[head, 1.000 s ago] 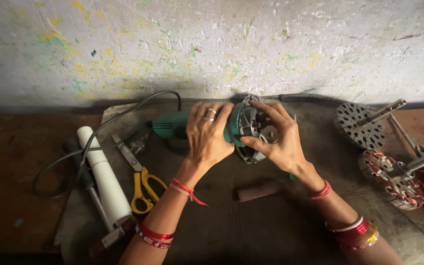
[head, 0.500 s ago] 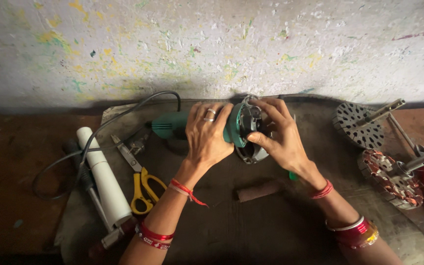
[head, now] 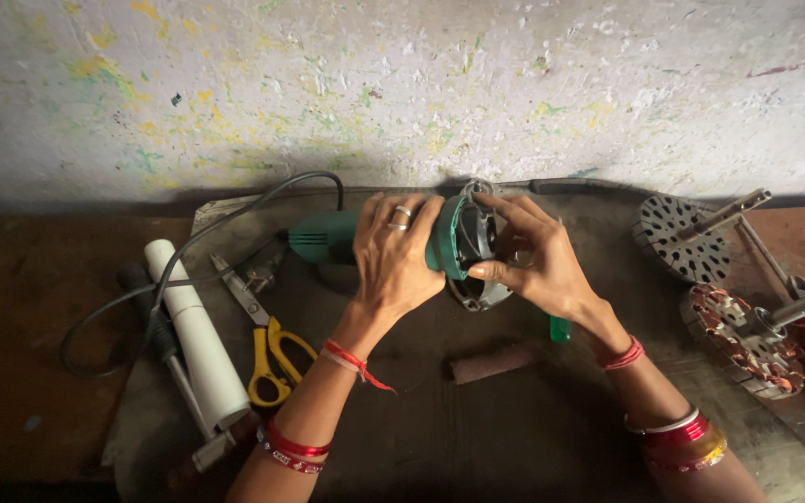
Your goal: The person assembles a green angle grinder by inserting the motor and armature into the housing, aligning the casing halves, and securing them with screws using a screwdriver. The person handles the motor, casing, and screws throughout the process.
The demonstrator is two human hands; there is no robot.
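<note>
Near the worktop's [head: 514,447] back edge, the left hand [head: 393,256] clamps the green angle grinder [head: 347,237] steady while right-hand fingers [head: 505,272] pinch its guard [head: 472,293].

Soft, even light falls from above onto a paint-flecked wall [head: 402,84], leaving the dark work mat [head: 514,438] dim. A shadow band runs along the wall's base. Focus is sharp centrally; wide-angle distortion bends the edges. No glare.
</note>
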